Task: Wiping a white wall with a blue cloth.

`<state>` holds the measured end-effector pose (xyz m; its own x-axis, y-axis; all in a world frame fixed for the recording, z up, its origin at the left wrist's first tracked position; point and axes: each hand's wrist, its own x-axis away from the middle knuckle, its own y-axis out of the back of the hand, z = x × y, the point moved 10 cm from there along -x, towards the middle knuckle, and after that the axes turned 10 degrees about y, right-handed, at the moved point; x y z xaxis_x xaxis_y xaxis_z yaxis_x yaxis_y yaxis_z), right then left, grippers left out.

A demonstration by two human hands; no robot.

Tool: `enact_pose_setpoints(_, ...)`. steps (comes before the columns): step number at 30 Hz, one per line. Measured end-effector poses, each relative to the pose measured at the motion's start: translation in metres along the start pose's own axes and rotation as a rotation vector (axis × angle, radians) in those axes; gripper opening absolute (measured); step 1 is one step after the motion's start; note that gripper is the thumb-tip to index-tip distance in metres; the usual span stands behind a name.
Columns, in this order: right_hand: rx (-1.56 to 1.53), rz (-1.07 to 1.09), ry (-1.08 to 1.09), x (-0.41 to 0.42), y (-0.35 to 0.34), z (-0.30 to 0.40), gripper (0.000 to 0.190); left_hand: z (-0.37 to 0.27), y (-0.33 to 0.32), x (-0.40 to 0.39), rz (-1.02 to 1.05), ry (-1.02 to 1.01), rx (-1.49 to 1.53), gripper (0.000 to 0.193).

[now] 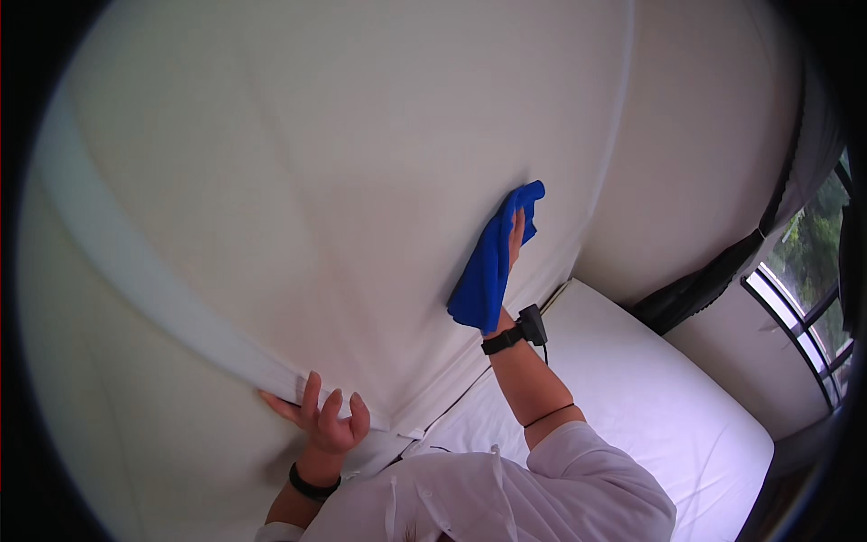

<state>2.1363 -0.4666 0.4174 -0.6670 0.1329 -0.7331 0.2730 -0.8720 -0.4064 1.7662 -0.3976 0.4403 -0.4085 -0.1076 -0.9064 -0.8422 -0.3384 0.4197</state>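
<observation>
A crumpled blue cloth point(484, 264) lies against the broad white upright surface point(379, 169). My right hand point(517, 237) is held flat on it, most of the palm and fingers hidden by its folds. Lower left, my left hand point(332, 420) is beside the lower end of a long pale edge strip point(176, 291). Its fingers are spread and slightly bent, the thumb reaching to the strip's far side; how firmly it touches cannot be told. No object shows in that hand.
Below the right forearm lies a white mattress point(609, 400), its side along the white surface. A dark gathered curtain point(704, 281) hangs by a black-framed window point(806, 264) at the right. A black wrist device point(532, 325) with a cable sits on my right wrist.
</observation>
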Motion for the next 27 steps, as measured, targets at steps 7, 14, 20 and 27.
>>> enact_pose_setpoints(7,0.572,0.235,0.309,0.155,-0.012,0.018,0.056,-0.001,-0.003,-0.002,0.007,0.035,-0.006,0.034)
enact_pose_setpoints(14,0.471,0.066,0.117,0.100,0.030,-0.036,0.058,-0.002,0.004,-0.004,0.007,0.041,-0.003,0.026)
enact_pose_setpoints(20,-0.057,-0.222,-0.440,0.053,0.083,-0.116,0.072,-0.006,-0.002,-0.006,0.061,-0.020,-0.029,0.028)
enact_pose_setpoints(27,-0.223,-0.219,-0.801,0.197,0.048,-0.081,0.080,-0.006,0.002,-0.009,0.078,-0.027,-0.058,0.028)
